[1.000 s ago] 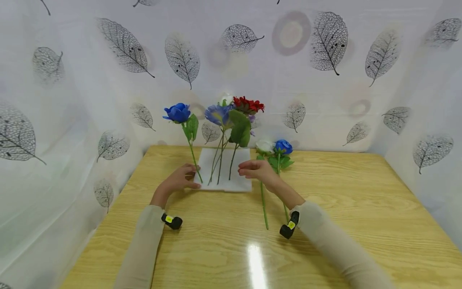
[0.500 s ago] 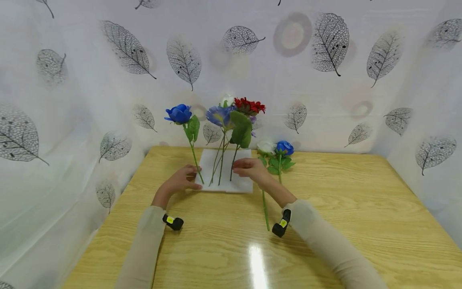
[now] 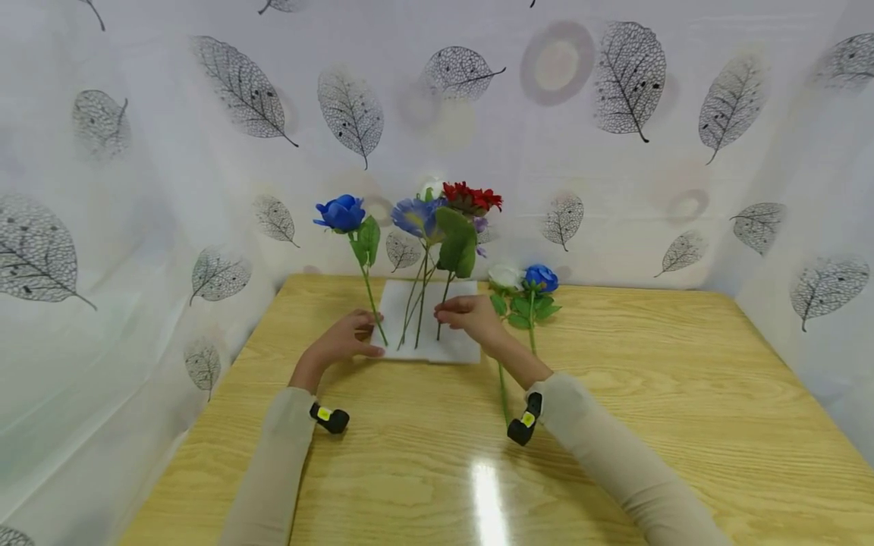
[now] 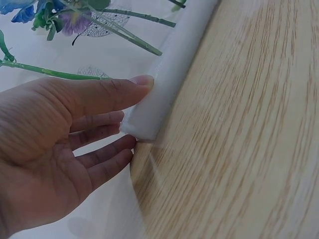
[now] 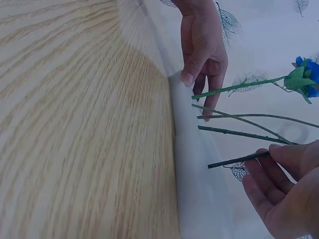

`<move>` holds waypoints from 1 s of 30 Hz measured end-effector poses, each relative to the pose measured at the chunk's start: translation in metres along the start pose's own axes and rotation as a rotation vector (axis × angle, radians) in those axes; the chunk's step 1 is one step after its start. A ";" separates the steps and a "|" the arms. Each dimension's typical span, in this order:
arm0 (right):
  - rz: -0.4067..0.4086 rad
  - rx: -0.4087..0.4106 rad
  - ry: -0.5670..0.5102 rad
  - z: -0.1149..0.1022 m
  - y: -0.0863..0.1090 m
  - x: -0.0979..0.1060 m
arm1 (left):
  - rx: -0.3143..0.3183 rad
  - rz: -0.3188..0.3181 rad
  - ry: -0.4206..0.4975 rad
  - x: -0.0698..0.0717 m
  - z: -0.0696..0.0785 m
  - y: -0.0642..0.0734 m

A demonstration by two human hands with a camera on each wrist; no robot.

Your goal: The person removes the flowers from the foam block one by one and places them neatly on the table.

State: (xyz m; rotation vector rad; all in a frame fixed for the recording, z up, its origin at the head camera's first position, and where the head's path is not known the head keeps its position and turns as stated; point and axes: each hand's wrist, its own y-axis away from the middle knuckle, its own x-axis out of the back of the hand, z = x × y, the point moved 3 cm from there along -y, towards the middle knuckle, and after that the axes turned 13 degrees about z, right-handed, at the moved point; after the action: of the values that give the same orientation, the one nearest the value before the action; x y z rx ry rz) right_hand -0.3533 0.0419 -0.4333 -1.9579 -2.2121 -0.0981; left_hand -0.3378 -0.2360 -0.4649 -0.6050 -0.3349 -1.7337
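- Left of the frame's centre, the left hand point(image 3: 341, 339) holds the left corner of the white board point(image 3: 466, 345), thumb on its front edge, fingers bent about the side; it seems there to steady things.
- At the frame's centre, the right hand point(image 3: 474, 316) pinches the dark stem point(image 3: 439, 329) below the red flower point(image 3: 473, 199) between thumb and forefinger, the other fingers loosely bent.
- The step in hand looks like seating or straightening that stem in the board; the next move calls for a low, close hold and gentle downward pressure, with the board kept still.
- Counting left to right, five blooms stand over the board: one blue rose point(image 3: 341, 214), one blue-violet flower point(image 3: 413, 218), one white flower point(image 3: 432, 187), the red one, and one small purple bloom point(image 3: 481, 225) (mostly hidden by a big leaf).
- Five stems meet the board, the pinched one rightmost.
- Right of centre, two flowers lie on the table point(image 3: 649, 394): one white rose point(image 3: 505, 277) and a second blue rose point(image 3: 542, 278), making seven.
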 end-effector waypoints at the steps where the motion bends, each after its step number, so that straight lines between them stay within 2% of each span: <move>1: 0.012 -0.003 0.002 0.000 0.000 0.000 | 0.000 0.001 -0.001 0.000 0.000 0.000; 14: 0.106 -0.033 -0.029 -0.003 0.003 -0.002 | 0.002 -0.005 0.001 0.001 0.003 0.001; 21: 0.127 -0.043 -0.052 -0.004 0.005 -0.002 | 0.004 -0.008 0.004 0.000 0.001 0.001; 30: 0.150 -0.028 -0.033 -0.003 0.003 -0.001 | 0.011 -0.006 -0.003 0.000 -0.004 -0.002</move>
State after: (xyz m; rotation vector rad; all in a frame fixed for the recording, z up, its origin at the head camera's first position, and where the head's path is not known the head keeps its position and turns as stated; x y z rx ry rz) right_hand -0.3499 0.0412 -0.4312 -2.1469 -2.0855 -0.0768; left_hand -0.3402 -0.2375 -0.4676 -0.5993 -0.3483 -1.7354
